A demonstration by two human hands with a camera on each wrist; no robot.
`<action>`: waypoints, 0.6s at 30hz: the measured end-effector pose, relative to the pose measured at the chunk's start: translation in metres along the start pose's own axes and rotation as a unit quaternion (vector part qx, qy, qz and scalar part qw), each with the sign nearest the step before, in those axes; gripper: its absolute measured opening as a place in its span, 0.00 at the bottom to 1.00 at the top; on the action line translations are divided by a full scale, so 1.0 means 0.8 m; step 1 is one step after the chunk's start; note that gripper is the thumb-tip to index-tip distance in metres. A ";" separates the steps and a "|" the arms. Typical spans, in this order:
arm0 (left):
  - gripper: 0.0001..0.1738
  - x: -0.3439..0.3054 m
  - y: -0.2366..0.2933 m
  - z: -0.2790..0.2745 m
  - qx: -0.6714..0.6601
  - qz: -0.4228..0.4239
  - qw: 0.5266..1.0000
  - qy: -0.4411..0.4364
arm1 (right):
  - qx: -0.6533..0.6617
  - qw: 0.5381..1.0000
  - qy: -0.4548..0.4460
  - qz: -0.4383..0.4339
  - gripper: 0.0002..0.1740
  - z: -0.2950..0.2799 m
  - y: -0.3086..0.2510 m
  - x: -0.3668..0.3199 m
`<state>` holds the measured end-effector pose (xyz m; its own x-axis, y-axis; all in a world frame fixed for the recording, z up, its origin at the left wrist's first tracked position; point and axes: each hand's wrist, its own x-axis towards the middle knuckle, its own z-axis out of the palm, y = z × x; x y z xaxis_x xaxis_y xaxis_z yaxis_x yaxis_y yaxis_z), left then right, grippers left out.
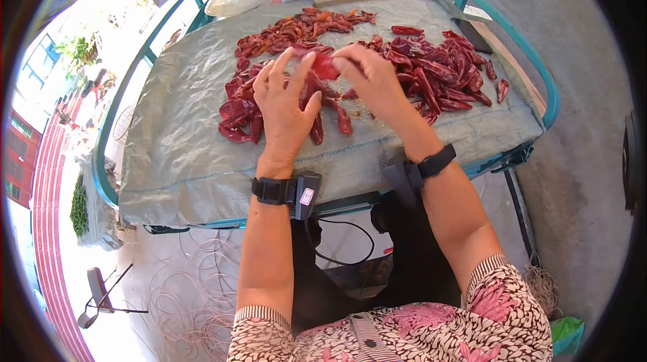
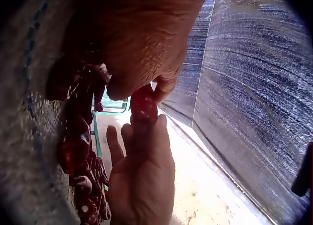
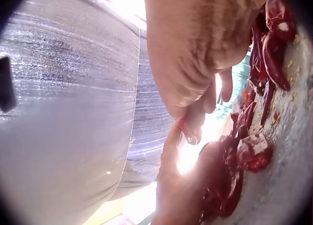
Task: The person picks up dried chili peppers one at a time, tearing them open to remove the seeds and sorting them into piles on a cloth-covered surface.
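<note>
A glossy dried red chili pepper (image 1: 326, 67) is held up between both hands, over the cloth-covered bed of a cart. My left hand (image 1: 286, 109) grips its left end, with fingers spread and thumb lower down. At the other end my right hand (image 1: 376, 86) pinches it with thumb and fingertips. In the left wrist view the chili (image 2: 144, 105) spans from the left fingers to the right hand (image 2: 143, 178). The right wrist view shows only a short piece of the chili (image 3: 190, 133) below the right fingers. Loose chilies (image 1: 237, 114) lie beneath the left hand.
A larger heap of dark red chilies (image 1: 441, 69) lies right of the hands; a flatter pile of torn orange-red chilies (image 1: 286, 32) lies behind. Pale seeds dot the cloth (image 1: 182, 140). A dark flat phone-like slab (image 1: 472, 35) sits back right. Teal rails (image 1: 539, 69) edge the cart.
</note>
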<state>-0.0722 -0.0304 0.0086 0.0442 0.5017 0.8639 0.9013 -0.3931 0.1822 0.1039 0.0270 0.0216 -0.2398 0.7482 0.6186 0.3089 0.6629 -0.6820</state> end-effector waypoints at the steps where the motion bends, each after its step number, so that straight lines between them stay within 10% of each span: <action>1: 0.32 -0.002 -0.002 0.002 0.019 0.008 1.000 -0.012 | 0.033 0.998 -0.047 0.019 0.12 0.002 -0.008 -0.003; 6: 0.33 -0.011 -0.019 0.010 -0.029 -0.047 0.998 -0.021 | -0.079 0.994 0.008 -0.071 0.12 -0.015 0.004 -0.008; 12: 0.35 -0.011 -0.014 0.008 0.023 -0.086 0.996 0.026 | -0.409 0.912 -0.002 0.026 0.13 -0.069 0.032 -0.029; 18: 0.34 -0.010 -0.015 0.010 0.027 -0.114 0.993 0.001 | -0.442 0.896 -0.014 0.027 0.16 -0.076 0.042 -0.035</action>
<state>-0.0797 -0.0234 -0.0046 -0.1646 0.5707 0.8045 0.9097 -0.2274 0.3474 0.1767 0.0267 0.0054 -0.2225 0.7873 0.5750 0.9265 0.3543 -0.1265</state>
